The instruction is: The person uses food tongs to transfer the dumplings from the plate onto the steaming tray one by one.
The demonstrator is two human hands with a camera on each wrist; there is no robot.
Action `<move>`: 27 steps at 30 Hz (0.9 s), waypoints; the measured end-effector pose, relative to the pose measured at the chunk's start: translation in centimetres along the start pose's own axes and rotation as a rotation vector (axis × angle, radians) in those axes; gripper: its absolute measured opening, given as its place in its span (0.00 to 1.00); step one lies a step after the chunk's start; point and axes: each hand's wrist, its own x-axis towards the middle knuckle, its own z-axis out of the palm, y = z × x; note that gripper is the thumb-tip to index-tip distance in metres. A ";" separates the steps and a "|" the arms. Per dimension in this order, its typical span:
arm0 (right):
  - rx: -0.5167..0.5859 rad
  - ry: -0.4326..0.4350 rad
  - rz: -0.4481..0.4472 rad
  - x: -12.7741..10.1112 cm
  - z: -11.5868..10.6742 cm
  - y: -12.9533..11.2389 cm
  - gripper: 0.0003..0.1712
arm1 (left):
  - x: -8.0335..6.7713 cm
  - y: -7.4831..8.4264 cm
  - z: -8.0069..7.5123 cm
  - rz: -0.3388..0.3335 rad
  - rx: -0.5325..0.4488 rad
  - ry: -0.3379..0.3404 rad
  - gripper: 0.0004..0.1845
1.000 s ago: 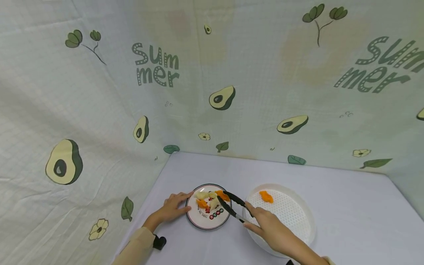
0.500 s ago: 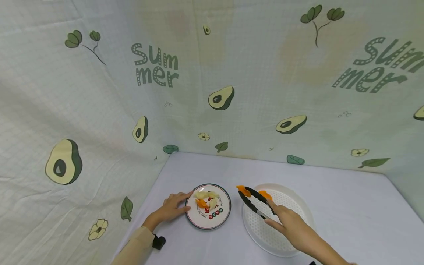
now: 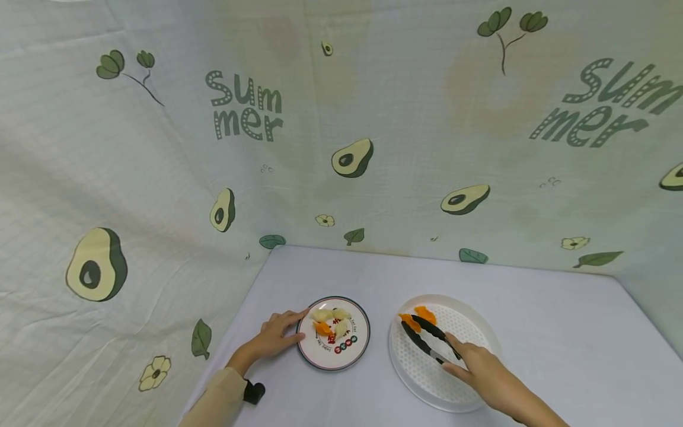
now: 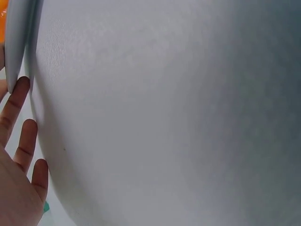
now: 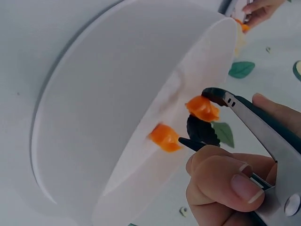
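My right hand (image 3: 480, 367) grips black-and-silver tongs (image 3: 418, 340), whose tips hold an orange dumpling (image 5: 203, 109) over the left inner side of a round white tray (image 3: 418, 376). A second orange dumpling (image 3: 425, 314) lies in the tray right beside the held one. At the left, my left hand (image 3: 276, 333) touches the rim of a white printed plate (image 3: 349, 358) with spread, relaxed fingers. On that plate sit an orange dumpling (image 3: 322, 329) and 3 pale dumplings (image 3: 322, 315). The left wrist view shows the fingertips (image 4: 22, 84) right at the plate's edge.
Plate and tray stand side by side on a white-covered table (image 3: 560, 344), with a strip of tabletop between them. A cloth (image 3: 405, 148) printed with avocados and leaves hangs behind and along the left side. A black strap piece (image 3: 254, 392) shows at the left wrist.
The tongs in my right hand have lifted an orange dumpling from the plate and carried it right, over the tray. The left hand has stayed at the plate's rim.
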 end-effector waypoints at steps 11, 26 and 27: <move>0.018 -0.042 0.056 0.1 0.4 1.2 0.42 | 0.0 -0.2 0.0 -0.001 -0.004 -0.006 0.34; -0.054 -0.050 0.062 0.3 0.5 1.3 0.44 | 0.1 -0.5 0.2 -0.001 -0.010 -0.006 0.34; -0.046 -0.052 0.068 0.2 0.4 1.3 0.45 | 0.2 -0.6 0.2 0.000 -0.007 -0.006 0.34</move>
